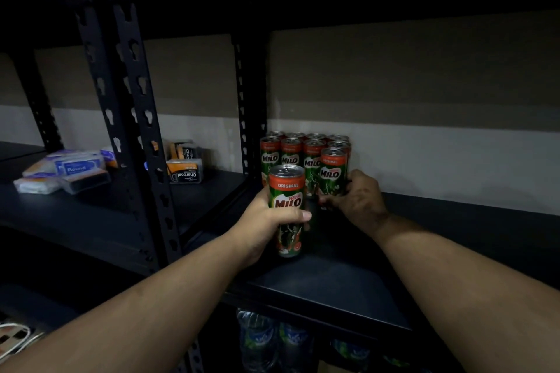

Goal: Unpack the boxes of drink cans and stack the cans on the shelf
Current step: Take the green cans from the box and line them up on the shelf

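A small block of cans (303, 154) already stands on the shelf (333, 281); each hand, left hand (266, 221) and right hand (357, 197), grips another can, with plenty of shelf unfilled

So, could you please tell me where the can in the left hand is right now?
In the head view, the can sits centre frame, upright in the left hand, over the dark shelf, just in front of the cluster of stacked cans.

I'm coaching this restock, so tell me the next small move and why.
Probably set the can in the left hand down in front of the cluster of cans. The right hand grips its can at the cluster's edge, and bare shelf lies in front.
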